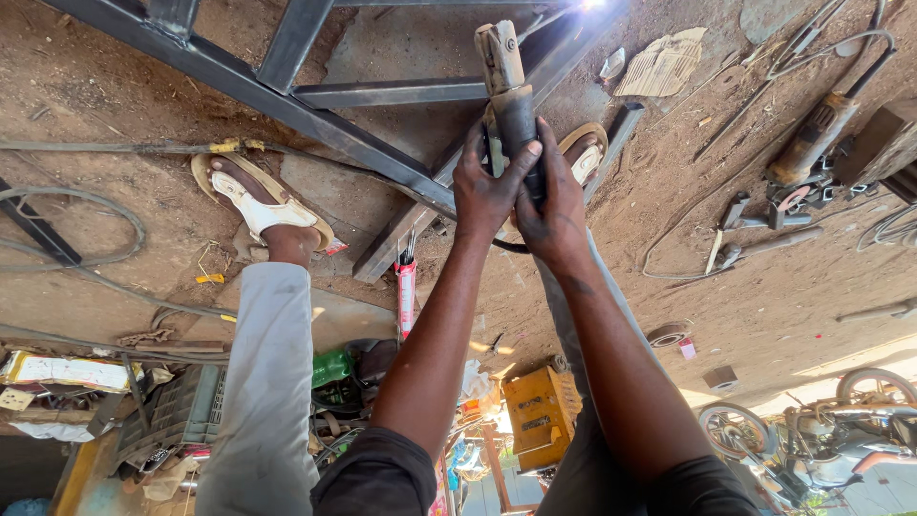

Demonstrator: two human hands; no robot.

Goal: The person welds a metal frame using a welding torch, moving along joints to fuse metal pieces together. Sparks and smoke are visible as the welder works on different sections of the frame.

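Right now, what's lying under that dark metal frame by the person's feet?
Under the metal frame lies bare brown dirt ground and a grey cable running beneath a bar. The beams cover whatever is directly below them.

welding holder [509, 91]: black grip, tan metal head | steel frame [287, 100]: dark grey | sandals [260, 203]: white straps, tan soles | trousers [266, 382]: pale grey | ground [764, 296]: reddish brown | box [541, 413]: yellow-orange | grinder [812, 143]: rusty brown

Flattened tan cardboard piece [666, 63] on the dirt floor, red-and-white tube-shaped pack [406, 296] beside the steel frame, white printed wrapper [67, 371] at the left edge
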